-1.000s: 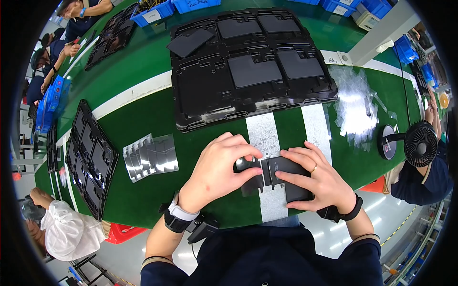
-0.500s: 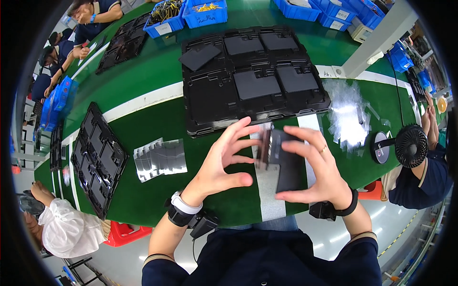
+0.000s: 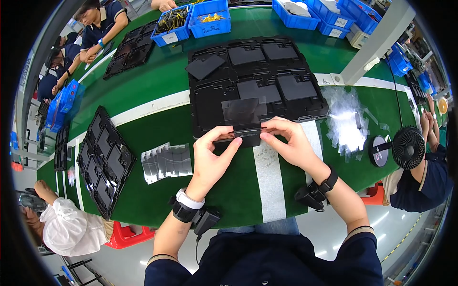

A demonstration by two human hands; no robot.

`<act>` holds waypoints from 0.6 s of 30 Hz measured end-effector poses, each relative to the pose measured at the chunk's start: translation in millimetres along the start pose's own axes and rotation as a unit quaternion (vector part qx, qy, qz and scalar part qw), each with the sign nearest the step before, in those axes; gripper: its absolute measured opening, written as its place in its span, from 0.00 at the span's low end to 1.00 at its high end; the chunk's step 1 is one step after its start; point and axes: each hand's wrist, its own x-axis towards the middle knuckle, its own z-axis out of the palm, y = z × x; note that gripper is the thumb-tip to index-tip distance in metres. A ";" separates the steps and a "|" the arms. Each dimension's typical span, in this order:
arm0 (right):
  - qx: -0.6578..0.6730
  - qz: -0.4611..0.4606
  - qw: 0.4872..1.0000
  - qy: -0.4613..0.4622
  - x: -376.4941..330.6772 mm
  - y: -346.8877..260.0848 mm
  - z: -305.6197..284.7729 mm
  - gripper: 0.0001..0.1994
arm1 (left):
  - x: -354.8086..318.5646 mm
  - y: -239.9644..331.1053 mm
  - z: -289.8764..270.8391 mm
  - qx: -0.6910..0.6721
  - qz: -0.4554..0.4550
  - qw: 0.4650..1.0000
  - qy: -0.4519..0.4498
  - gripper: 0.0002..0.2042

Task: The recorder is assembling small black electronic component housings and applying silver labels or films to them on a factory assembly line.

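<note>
A flat black panel (image 3: 249,140) is tilted nearly edge-on in front of the large black tray (image 3: 206,108). My left hand (image 3: 213,153) pinches its left end between thumb and fingers. At the other end, the thumb and fingers of my right hand (image 3: 292,145) are closed on it. A translucent dark film (image 3: 244,110) stands up from behind the panel's upper edge, over the tray; whether it is attached cannot be told. Several notched black panels lie in the tray's pockets, and a loose panel (image 3: 205,66) rests askew at its far left.
Clear-film pieces (image 3: 166,162) lie left of my hands; a heap of clear films (image 3: 348,125) lies right, beside a small black fan (image 3: 408,147). Another black tray (image 3: 106,162) sits further left. Blue bins (image 3: 210,19) line the back near a metal post (image 3: 374,40). Co-workers sit around.
The panel has moved left and away from me and turned edge-on. My left hand, open before, has closed on it. My right hand keeps hold, and the film now shows above the panel.
</note>
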 end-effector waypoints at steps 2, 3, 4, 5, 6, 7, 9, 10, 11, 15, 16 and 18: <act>0.081 0.057 0.995 0.005 0.7 2.4 -0.2 0.08 | 0.7 1.5 0.1 -0.004 -0.005 1.000 0.001 0.11; 0.080 0.057 0.995 0.006 0.7 3.1 0.0 0.08 | 0.8 2.1 0.0 -0.008 -0.010 1.000 0.002 0.11; 0.097 0.055 0.994 0.013 0.5 3.7 0.4 0.08 | 0.9 1.9 0.2 -0.008 -0.010 1.000 0.001 0.11; 0.115 0.052 0.992 0.020 0.2 3.9 0.9 0.08 | 0.6 1.8 -0.1 -0.006 -0.008 1.000 0.004 0.10; 0.115 0.052 0.992 0.020 -0.3 3.0 0.9 0.08 | 0.4 1.8 -0.4 -0.003 -0.006 1.000 0.006 0.10; 0.128 0.063 0.990 0.020 -0.9 1.2 0.8 0.07 | 0.2 2.5 -0.7 -0.003 -0.005 1.000 0.006 0.10; 0.139 0.073 0.987 0.021 -2.2 -0.3 -0.4 0.07 | 0.6 5.5 0.0 0.001 -0.006 1.000 0.001 0.10; 0.154 0.076 0.985 0.023 -2.8 0.4 -0.6 0.07 | 0.3 6.1 0.3 0.000 -0.005 1.000 0.001 0.10; 0.169 0.079 0.982 0.024 -2.9 1.6 0.0 0.06 | -0.4 5.9 -0.3 0.002 -0.017 1.000 -0.003 0.09; 0.170 0.088 0.981 0.023 -4.5 2.8 3.3 0.06 | -3.3 6.4 0.0 0.035 -0.015 0.999 0.002 0.08; 0.174 0.077 0.981 0.033 -5.1 3.3 4.8 0.05 | -4.4 6.2 0.8 0.035 -0.015 0.999 0.003 0.08; 0.176 0.067 0.981 0.043 -7.5 1.6 5.7 0.05 | -6.5 7.2 3.4 0.109 0.038 0.993 0.030 0.09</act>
